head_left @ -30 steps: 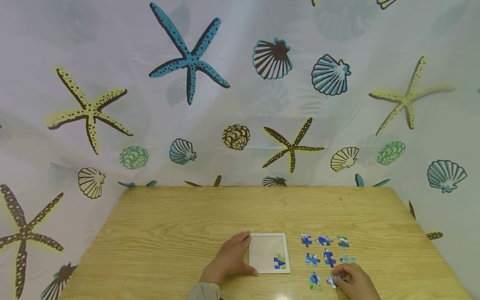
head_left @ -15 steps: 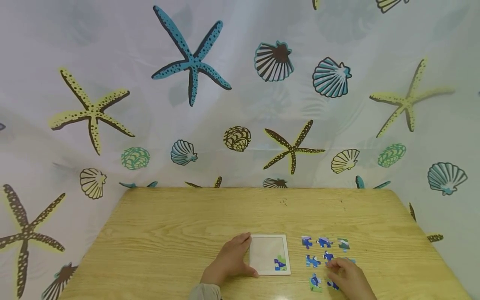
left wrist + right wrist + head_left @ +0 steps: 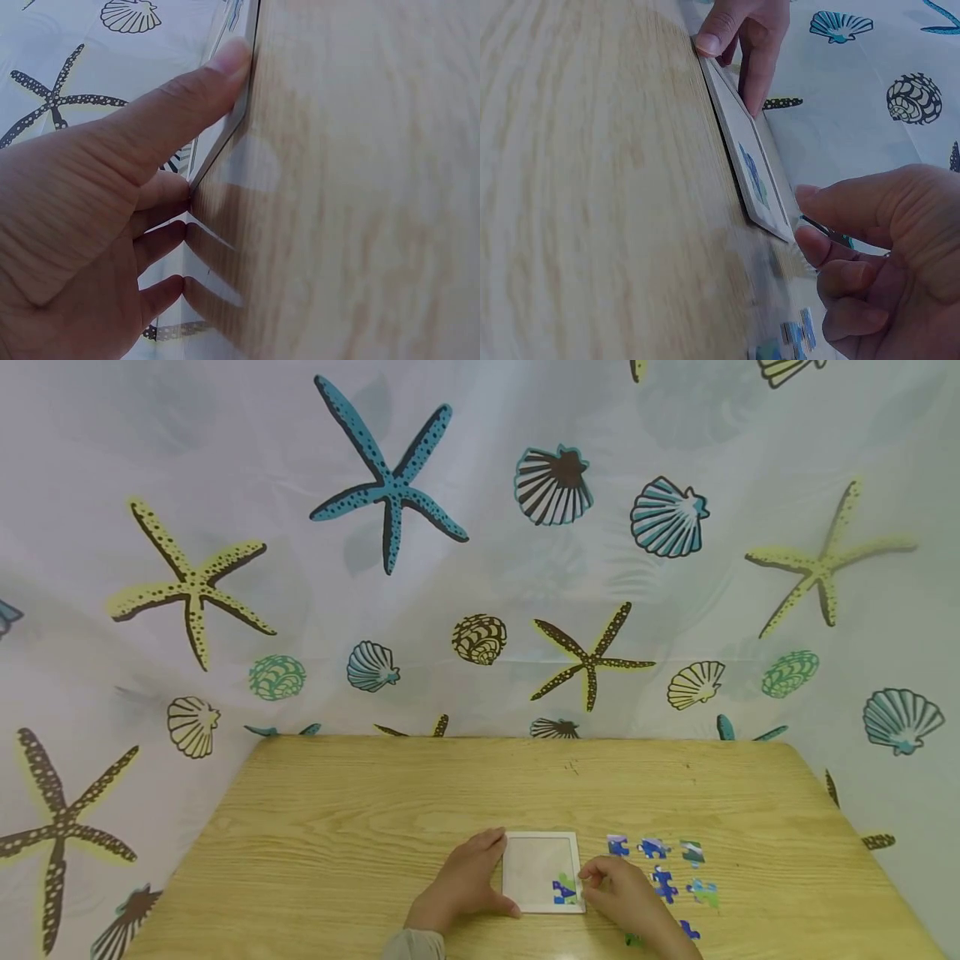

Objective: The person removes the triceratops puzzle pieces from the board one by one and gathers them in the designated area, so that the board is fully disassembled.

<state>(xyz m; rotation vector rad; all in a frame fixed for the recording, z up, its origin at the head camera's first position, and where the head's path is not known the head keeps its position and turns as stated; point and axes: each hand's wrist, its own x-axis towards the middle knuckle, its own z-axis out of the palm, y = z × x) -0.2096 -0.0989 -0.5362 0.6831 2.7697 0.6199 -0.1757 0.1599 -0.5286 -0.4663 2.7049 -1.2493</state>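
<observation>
My left hand (image 3: 468,877) spreads round the left side of a square white-rimmed puzzle tray (image 3: 541,835), its thumb touching the near left corner. A blue, purple and green joined bit of jigsaw (image 3: 563,890) lies in the tray's near right corner. Fingers curled, my right hand (image 3: 626,893) hovers beside the tray's right rim. In the right wrist view its thumb and index fingertips stand a little apart; a dark and teal patch shows between them, either a piece or the curtain print behind. Loose jigsaw pieces (image 3: 663,885) lie to the right, some partly hidden by this hand.
A wooden table (image 3: 360,810) bears the tray and pieces. Behind and beside it hangs a pale curtain (image 3: 480,560) printed with starfish and shells. More loose pieces (image 3: 692,852) lie in rough rows to the right.
My right hand has moved left from among the loose pieces to the tray's right edge. The left hand stays at the tray. The head view has shifted slightly.
</observation>
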